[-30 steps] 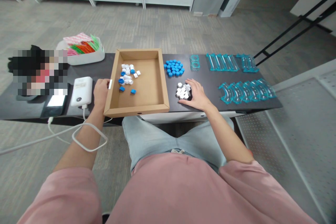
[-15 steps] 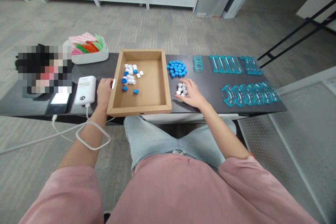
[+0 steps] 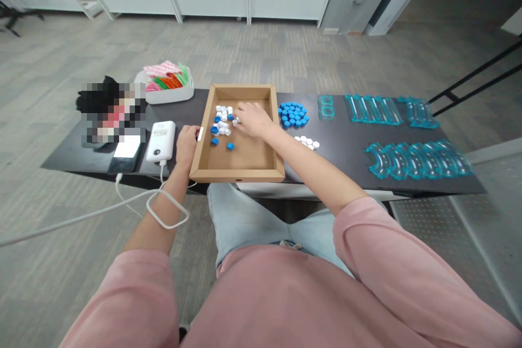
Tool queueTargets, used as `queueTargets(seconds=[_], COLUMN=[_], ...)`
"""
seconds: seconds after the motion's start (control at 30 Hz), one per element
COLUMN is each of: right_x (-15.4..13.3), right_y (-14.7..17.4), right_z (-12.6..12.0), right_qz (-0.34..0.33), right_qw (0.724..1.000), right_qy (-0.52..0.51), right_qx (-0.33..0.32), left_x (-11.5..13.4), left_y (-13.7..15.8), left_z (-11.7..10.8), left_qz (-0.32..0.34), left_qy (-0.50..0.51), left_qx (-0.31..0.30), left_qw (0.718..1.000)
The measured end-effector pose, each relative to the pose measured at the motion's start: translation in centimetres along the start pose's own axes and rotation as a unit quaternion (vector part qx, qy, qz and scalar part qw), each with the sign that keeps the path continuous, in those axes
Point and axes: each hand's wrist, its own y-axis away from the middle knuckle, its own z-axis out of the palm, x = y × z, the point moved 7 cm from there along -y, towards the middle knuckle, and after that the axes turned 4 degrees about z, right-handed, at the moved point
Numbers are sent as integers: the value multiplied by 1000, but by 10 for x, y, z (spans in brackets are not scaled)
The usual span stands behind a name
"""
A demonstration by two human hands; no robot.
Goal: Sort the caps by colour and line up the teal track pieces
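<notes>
A shallow cardboard box (image 3: 238, 175) sits on the dark table, with several small white blocks (image 3: 223, 129) and blue blocks (image 3: 230, 146) loose in its left half. My left hand (image 3: 187, 144) is closed against the box's left wall, beside a white label. Reaching over the right wall, my right hand (image 3: 253, 119) is inside the box; its fingertips pinch a small white block (image 3: 235, 122) near the loose ones. To the right of the box lie a cluster of blue hexagonal blocks (image 3: 293, 114) and, nearer me, white hexagonal blocks (image 3: 310, 143), partly hidden by my forearm.
Teal clear plastic pieces lie in groups at the right: straight ones (image 3: 373, 109) behind, curved ones (image 3: 416, 159) in front. At the left are a white power bank (image 3: 161, 141) with a cable, a phone (image 3: 126, 149), and a white basket (image 3: 171, 95) of colourful strips.
My right hand has moved left from the white hexagonal blocks on the table into the box. My left hand stays at the box's left wall. The camera view has shifted slightly.
</notes>
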Motion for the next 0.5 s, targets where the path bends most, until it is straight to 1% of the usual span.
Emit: queueTargets(seconds=[0.07, 0.13, 0.2, 0.27, 0.37, 0.43, 0.5], right_x=[-6, -11, -11, -3, 29, 59, 91], right_y=[-18, -24, -19, -6, 35, 78, 131], right_z=[10, 11, 2, -17, -57, -85, -107], right_qz=[-3, -1, 7, 19, 31, 44, 82], right_qw=[999, 999, 999, 999, 984, 967, 956], right_qy=[29, 40, 26, -29, -166, -232, -250], right_qx=[-20, -32, -25, 0, 54, 96, 131], left_x=[1, 1, 1, -1, -5, -9, -15], left_y=[0, 0, 0, -1, -3, -6, -8], left_z=[0, 1, 2, 3, 5, 6, 8], left_qz=[-2, -5, -4, -1, 8, 13, 17], left_qy=[-5, -13, -17, -16, -16, -21, -28], left_qx=[-4, -10, -16, -17, -6, 0, 0], left_qw=[1000, 1000, 1000, 1000, 1000, 1000, 999])
